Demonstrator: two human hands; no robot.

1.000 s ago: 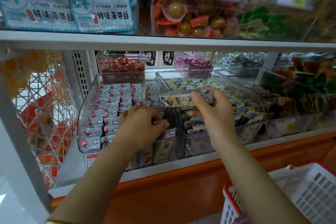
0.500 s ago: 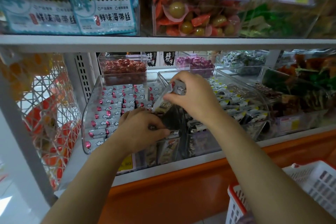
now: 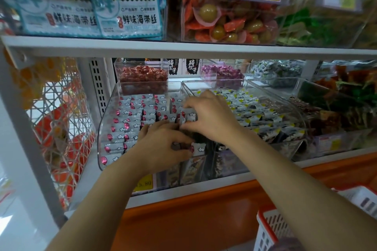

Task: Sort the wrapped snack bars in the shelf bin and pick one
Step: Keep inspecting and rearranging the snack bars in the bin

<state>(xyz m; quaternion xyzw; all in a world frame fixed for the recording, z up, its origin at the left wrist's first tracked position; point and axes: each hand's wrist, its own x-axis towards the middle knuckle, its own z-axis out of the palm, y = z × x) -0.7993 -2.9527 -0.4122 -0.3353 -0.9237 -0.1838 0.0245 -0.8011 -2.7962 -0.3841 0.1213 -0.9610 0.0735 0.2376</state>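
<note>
A clear shelf bin (image 3: 106,120) holds rows of silver-wrapped snack bars (image 3: 130,116) with pink dots and white clouds. My left hand (image 3: 163,144) rests low in the bin's right part and pinches one bar (image 3: 195,149) at its front. My right hand (image 3: 210,116) reaches over the divider and pinches another silver bar (image 3: 188,117) above the rows. A second clear bin (image 3: 289,108) to the right holds bars with dark and yellow wrappers (image 3: 255,112).
A white shelf board (image 3: 183,49) hangs just above my hands, with seaweed packs (image 3: 126,6) and a bin of wrapped olives (image 3: 224,16) on it. Small candy boxes (image 3: 142,75) stand at the back. A red and white basket (image 3: 273,228) sits at lower right. A wire rack (image 3: 59,120) stands left.
My right hand has come down and left from above the right bin to the left bin with a bar in its fingers. My left hand stayed low in the bin.
</note>
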